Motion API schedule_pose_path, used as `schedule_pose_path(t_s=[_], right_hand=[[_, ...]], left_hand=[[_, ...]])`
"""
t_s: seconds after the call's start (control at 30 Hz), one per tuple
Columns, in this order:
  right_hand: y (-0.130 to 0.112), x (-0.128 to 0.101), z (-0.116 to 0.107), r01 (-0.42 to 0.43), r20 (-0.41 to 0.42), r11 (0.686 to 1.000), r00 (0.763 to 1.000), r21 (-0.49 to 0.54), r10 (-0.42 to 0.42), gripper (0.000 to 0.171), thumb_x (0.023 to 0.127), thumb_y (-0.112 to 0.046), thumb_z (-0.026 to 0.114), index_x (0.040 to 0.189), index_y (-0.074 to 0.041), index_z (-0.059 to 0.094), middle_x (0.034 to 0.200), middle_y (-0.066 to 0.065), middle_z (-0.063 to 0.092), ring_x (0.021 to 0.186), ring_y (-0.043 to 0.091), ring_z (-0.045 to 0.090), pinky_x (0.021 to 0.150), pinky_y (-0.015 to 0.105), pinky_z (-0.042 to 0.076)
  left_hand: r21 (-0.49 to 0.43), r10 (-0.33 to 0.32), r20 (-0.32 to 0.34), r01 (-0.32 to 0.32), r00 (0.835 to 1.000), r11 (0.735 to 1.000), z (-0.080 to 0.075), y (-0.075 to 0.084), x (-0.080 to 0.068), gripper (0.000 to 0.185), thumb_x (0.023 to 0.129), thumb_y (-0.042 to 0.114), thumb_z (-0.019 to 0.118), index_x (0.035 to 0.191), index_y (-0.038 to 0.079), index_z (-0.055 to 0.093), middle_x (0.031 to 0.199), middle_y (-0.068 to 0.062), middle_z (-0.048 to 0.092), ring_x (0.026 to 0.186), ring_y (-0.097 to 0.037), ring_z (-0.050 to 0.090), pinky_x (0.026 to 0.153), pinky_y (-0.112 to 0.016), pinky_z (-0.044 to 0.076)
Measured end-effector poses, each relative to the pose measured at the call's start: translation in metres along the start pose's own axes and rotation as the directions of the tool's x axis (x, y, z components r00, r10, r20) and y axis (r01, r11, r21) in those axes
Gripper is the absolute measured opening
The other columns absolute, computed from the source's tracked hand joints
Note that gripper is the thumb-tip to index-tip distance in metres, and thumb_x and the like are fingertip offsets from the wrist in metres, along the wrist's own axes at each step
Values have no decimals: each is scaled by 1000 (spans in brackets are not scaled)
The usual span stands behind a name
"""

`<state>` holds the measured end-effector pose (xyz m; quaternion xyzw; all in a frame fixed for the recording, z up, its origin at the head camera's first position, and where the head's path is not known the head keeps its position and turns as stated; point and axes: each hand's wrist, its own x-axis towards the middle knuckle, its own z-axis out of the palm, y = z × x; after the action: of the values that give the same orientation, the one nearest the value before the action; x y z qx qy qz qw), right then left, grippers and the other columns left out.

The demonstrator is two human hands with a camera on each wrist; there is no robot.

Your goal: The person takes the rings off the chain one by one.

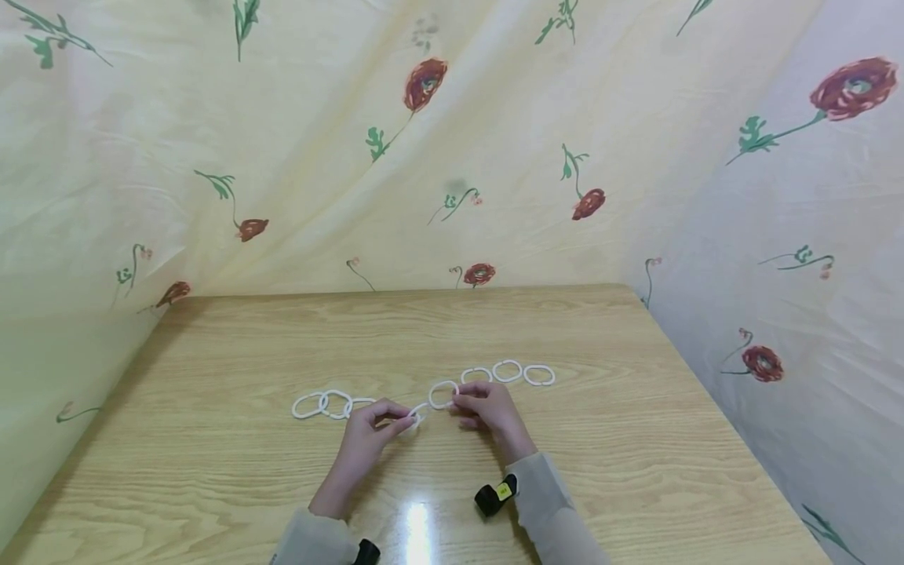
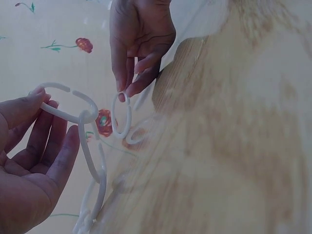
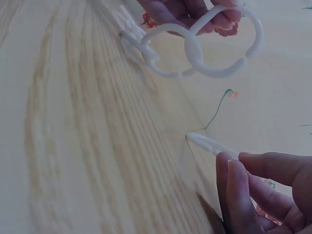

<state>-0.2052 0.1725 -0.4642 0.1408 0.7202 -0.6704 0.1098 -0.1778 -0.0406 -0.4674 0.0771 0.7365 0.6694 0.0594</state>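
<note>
White plastic split rings lie in a line across the wooden table (image 1: 636, 439). My left hand (image 1: 402, 424) pinches the end ring (image 1: 418, 411) of the left chain (image 1: 332, 403). In the left wrist view that open-gapped ring (image 2: 66, 100) sits between my thumb and fingers (image 2: 51, 122), and the linked rings (image 2: 92, 161) hang below it. My right hand (image 1: 459, 400) pinches the end ring (image 1: 443, 395) of the right-hand row (image 1: 507, 370). The right wrist view shows this thin ring (image 3: 209, 144) held at my fingertips (image 3: 234, 163). A small gap separates the two held rings.
Flowered cream cloth (image 1: 452, 157) hangs behind the table and down both sides, close to its edges. Black wrist cameras (image 1: 494, 497) sit on both sleeves. A glare spot (image 1: 418, 526) shines on the near table.
</note>
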Motion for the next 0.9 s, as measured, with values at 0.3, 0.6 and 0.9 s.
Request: schedule_pose_path(t_s=[0.3, 0.6, 0.9], right_hand=[[-2, 5, 1, 9, 5, 999, 1000, -31, -9, 21, 87, 5, 64, 107, 10, 63, 88, 14, 72, 69, 11, 69, 57, 23, 59], [-8, 14, 1, 34, -16, 987, 999, -154, -37, 17, 87, 4, 65, 104, 7, 64, 88, 17, 73, 66, 10, 68, 56, 25, 60], [-10, 14, -1, 38, -55, 989, 997, -142, -46, 20, 86, 6, 65, 106, 8, 63, 87, 20, 72, 63, 10, 67, 55, 26, 60]], left_hand=[[2, -16, 0, 16, 1000, 1000, -1, 0, 0, 10, 86, 2, 70, 94, -4, 70, 97, -17, 70, 87, -5, 63, 79, -17, 57], [13, -2, -8, 2, 1000, 1000, -3, -1, 0, 8, 86, 1, 70, 93, -2, 71, 95, -16, 71, 85, -4, 63, 78, -16, 56], [26, -6, 9, 6, 1000, 1000, -1, -1, 0, 10, 86, 3, 71, 94, -2, 70, 97, -16, 71, 88, -6, 63, 81, -17, 56]])
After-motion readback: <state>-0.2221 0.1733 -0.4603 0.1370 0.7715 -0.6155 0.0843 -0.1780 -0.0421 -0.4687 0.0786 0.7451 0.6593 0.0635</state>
